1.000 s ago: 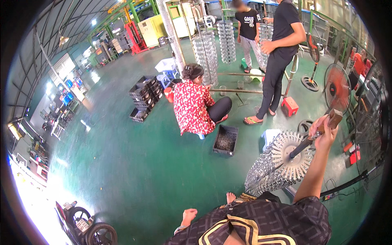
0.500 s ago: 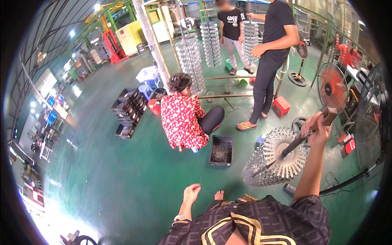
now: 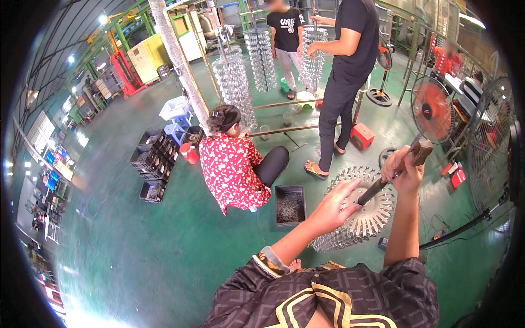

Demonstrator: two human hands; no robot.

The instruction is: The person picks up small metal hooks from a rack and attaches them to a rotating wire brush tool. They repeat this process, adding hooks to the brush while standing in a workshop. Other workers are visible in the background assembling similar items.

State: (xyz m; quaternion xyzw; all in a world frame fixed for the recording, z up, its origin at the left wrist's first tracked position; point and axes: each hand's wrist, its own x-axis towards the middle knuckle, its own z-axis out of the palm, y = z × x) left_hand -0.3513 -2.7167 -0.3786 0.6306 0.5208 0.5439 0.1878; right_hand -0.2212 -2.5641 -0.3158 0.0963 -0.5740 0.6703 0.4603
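Observation:
A tiered metal rack [image 3: 377, 217] stands in front of me on the right, its round top disc ringed with flat prongs and its lower tiers crowded with small shiny metal parts. From the disc's centre rises a dark rod [image 3: 374, 189] topped by a brown, rusty-looking hooked bar [image 3: 420, 153]. My right hand [image 3: 403, 170] is closed around the rod's upper end, just under that bar. Over the disc my left hand [image 3: 334, 208] is open, fingers stretched out and thumb apart, close to the rod's lower part. Whether it touches the rod cannot be made out.
A crouching person in a red patterned shirt [image 3: 232, 169] is ahead-left, beside a black bin of small parts [image 3: 290, 206]. Two people stand by similar hanging racks [image 3: 260, 60] on a frame. Stacked black crates [image 3: 153, 164] lie left; fans [image 3: 432, 109] and a red stool [image 3: 361, 136] are right.
My left hand has come up and right from low in front of me to the rod above the disc. The right hand keeps its grip. The whole view has shifted slightly.

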